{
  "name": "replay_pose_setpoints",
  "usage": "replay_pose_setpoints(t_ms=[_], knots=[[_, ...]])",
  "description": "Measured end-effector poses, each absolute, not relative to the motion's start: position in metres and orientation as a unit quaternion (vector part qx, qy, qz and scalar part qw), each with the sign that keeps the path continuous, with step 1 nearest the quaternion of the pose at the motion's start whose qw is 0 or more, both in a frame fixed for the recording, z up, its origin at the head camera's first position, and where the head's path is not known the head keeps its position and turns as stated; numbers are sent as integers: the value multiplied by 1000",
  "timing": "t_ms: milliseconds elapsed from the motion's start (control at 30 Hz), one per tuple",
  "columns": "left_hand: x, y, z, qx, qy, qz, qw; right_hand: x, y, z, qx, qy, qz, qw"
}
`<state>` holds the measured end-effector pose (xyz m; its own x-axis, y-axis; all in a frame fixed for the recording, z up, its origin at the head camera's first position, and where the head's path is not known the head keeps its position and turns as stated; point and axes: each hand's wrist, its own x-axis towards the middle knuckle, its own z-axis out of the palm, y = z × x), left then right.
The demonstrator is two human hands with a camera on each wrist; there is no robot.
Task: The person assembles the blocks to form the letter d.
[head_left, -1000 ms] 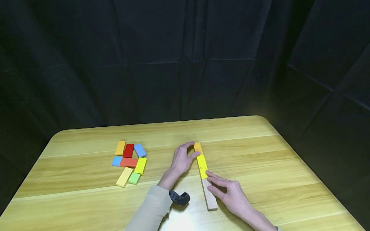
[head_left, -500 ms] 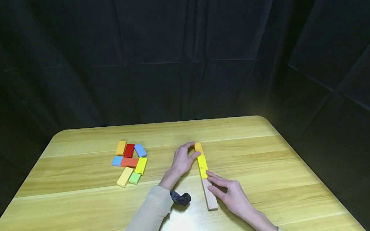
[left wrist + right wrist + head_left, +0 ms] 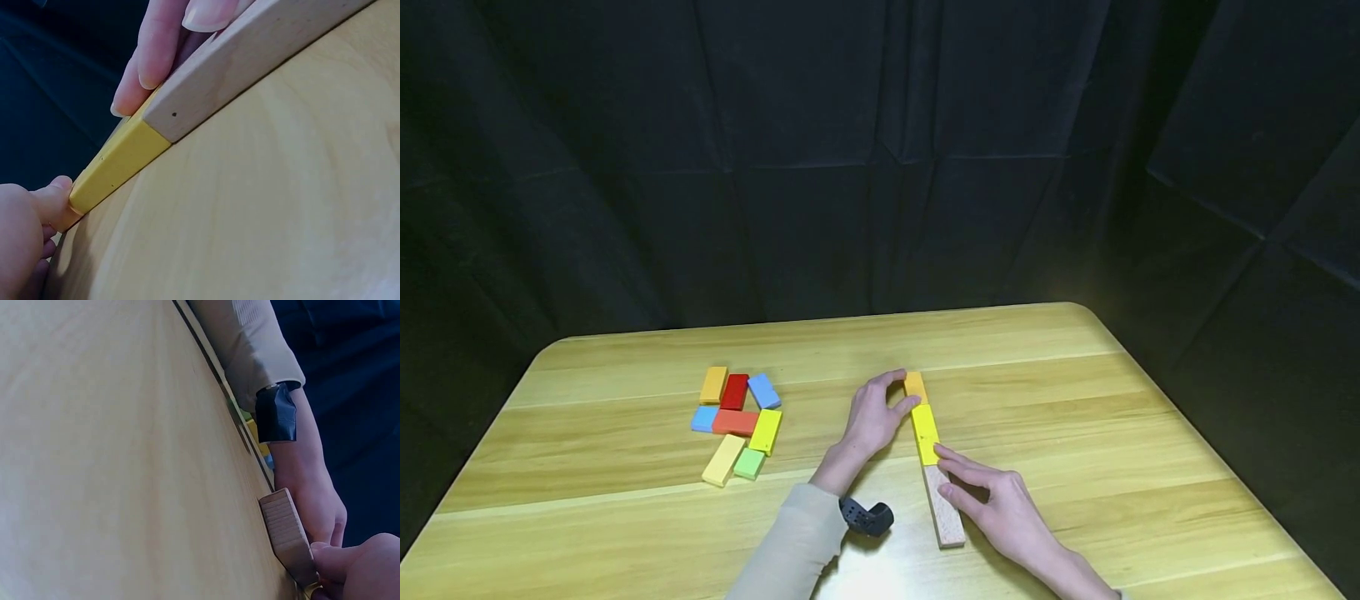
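A row of blocks runs away from me: a plain wooden block nearest, a yellow block in the middle, and an orange block farthest. My left hand pinches the orange block, its thumb near the joint with the yellow one. My right hand rests fingertips on the yellow block's near end, with its thumb touching the wooden block. In the left wrist view, the yellow block and wooden block meet end to end. The right wrist view shows the wooden block's end.
To the left lies a loose group of several coloured blocks, among them a dark red block, a yellow block and a green block. A wood-grain table carries everything, and a black curtain hangs behind it.
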<state>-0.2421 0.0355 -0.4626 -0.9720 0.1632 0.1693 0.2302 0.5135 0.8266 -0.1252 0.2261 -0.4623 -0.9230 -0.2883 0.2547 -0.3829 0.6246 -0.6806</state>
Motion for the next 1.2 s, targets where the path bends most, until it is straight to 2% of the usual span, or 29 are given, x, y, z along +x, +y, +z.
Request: replay_pose_setpoints(t_ms=[500, 1200], knots=[[-237, 22, -456, -99, -848, -519, 44, -125, 227, -463, 191, -897, 395, 61], [-189, -67, -437, -118, -876, -462, 75, -122, 227, -461, 179, -894, 408, 51]])
